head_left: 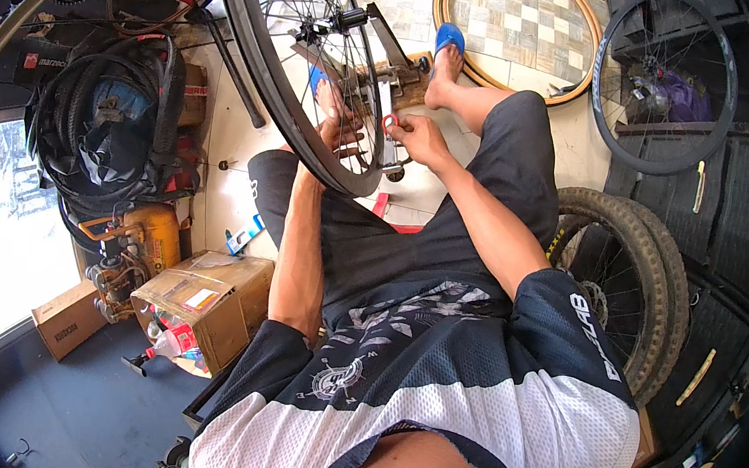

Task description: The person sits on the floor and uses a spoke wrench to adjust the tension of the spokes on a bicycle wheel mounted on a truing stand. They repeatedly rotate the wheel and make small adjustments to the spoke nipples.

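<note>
A black-rimmed bicycle wheel (265, 94) stands upright and tilted in a metal wheel truing stand (384, 109) on a wooden base (407, 84), between my legs. My left hand (338, 134) is at the wheel's lower part, its fingers curled among the spokes near the rim; the rim covers part of the wrist. On the other side, my right hand (420, 139) pinches a small red round spoke wrench (390, 122) beside the rim and the stand's arm. The black hub (349, 19) sits above both hands.
Two knobbly-tyred wheels (657, 297) lean at my right, below another wheel (603, 84). A tan tyre (595, 37) lies on the floor ahead. To my left are hanging black tyres (57, 116), a yellow compressor (155, 235) and a cardboard box (231, 296) with bottles.
</note>
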Motion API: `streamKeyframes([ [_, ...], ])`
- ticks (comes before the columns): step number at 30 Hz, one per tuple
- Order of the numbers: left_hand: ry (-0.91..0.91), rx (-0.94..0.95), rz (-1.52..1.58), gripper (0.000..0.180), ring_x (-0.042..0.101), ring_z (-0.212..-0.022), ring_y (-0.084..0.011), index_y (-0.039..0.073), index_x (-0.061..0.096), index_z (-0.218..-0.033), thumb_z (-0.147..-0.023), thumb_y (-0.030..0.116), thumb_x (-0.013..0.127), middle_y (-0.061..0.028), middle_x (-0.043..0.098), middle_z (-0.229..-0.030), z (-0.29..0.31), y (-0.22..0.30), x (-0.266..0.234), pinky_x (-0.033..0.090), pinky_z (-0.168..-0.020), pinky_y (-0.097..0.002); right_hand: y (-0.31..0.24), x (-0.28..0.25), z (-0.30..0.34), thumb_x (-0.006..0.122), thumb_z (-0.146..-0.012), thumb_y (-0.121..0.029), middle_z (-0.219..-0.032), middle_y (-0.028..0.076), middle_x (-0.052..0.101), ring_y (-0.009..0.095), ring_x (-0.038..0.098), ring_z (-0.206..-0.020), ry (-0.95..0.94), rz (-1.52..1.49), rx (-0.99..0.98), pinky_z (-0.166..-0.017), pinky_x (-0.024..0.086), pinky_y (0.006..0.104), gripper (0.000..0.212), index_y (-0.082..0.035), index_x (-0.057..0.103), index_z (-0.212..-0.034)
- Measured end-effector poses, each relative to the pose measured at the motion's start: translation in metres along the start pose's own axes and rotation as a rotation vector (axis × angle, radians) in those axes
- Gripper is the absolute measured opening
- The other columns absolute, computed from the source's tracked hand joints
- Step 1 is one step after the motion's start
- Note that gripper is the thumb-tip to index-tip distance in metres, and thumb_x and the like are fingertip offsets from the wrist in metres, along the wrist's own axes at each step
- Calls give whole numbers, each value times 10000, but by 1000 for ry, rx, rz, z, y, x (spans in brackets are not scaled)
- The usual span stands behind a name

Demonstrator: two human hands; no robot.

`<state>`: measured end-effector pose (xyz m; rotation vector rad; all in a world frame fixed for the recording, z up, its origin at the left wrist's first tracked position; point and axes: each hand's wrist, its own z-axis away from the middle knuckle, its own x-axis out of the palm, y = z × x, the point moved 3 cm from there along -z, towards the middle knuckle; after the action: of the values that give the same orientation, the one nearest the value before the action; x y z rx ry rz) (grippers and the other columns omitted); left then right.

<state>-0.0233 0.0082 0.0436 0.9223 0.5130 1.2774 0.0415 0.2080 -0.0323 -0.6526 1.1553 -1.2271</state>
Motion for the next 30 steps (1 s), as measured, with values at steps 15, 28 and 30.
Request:
streamKeyframes([
  [15,25,243,-366,361,736,-878,-232,-42,601,-1240,-1006,209,711,-125,718,-991,-57,-70,-27,611,-629,-362,38,50,-18,744,-908,-329,-871,150,766,247,721,-794,-177,-213,-16,-739,534,393,337,-15,781,-1025],
  [28,30,270,-513,348,647,-683,-134,-33,710,-1079,-1002,307,706,-47,681,-789,-19,-35,-13,511,-589,-279,-36,29,21,830,-850,-385,-897,143,773,194,735,-821,-180,63,-141,-754,557,346,548,6,660,-1194],
  [30,95,352,-596,350,632,-657,-134,-33,720,-1067,-989,308,715,-46,676,-781,-18,-33,-14,505,-581,-286,-43,35,24,788,-849,-358,-941,157,775,280,744,-890,-162,23,-139,-806,561,386,497,-26,675,-1202],
])
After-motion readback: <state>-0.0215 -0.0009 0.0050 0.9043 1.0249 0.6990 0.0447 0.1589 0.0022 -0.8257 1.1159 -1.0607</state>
